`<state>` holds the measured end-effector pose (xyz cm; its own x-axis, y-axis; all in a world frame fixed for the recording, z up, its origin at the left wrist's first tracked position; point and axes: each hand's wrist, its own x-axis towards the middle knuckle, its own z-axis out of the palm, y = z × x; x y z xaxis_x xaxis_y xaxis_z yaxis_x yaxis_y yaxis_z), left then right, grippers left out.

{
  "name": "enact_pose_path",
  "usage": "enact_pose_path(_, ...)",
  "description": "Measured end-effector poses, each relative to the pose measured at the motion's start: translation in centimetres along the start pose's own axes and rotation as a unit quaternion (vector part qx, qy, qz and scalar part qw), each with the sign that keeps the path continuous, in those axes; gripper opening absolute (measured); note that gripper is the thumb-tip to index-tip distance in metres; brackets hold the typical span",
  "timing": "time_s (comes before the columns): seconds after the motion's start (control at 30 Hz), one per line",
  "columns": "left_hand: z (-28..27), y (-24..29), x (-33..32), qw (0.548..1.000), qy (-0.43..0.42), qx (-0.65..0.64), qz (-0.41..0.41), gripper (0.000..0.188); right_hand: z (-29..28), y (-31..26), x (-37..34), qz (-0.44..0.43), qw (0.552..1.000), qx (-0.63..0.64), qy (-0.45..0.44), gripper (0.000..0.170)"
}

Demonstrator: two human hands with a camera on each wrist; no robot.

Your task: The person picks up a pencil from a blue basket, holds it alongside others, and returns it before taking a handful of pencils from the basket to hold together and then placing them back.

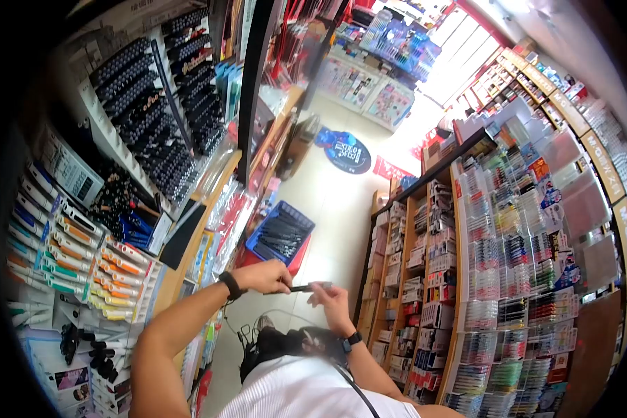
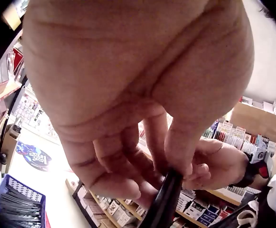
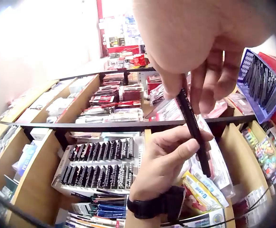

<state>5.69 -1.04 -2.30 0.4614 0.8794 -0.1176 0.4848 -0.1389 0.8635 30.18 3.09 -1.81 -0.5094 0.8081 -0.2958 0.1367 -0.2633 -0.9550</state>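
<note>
A slim black pen (image 1: 301, 288) is held in front of the person's body, between the two hands. The left hand (image 1: 263, 276) pinches one end of it between thumb and curled fingers; in the right wrist view this hand (image 3: 164, 156) has its thumb lying along the pen (image 3: 191, 118). At the opposite end, the right hand (image 1: 334, 308) pinches the pen with thumb and fingertips. The left wrist view shows the dark barrel (image 2: 165, 202) coming out below the left thumb, with the right hand (image 2: 218, 164) behind it.
A blue basket (image 1: 258, 245) of dark pens in clear sleeves stands beyond the left hand. Shelves of pens and a pen rack (image 1: 129, 97) line the left; a tall shelf unit (image 1: 460, 230) lines the right. Between them runs a pale floor (image 1: 334, 223) with a round floor sticker (image 1: 348, 152).
</note>
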Motion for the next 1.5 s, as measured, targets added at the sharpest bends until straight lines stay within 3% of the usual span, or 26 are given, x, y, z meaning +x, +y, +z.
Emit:
enact_pose_path(0.83, 0.0, 2.5, -0.6, 0.999, 0.043, -0.015, -0.007, 0.021, -0.4, -0.7, -1.1, 0.013, 1.000, 0.005, -0.002, 0.025)
enact_pose_path(1.5, 0.2, 1.2, -0.4, 0.999, 0.030, 0.008, 0.005, 0.020, 0.2, -0.9, -0.6, 0.012, 1.000, 0.003, -0.003, 0.028)
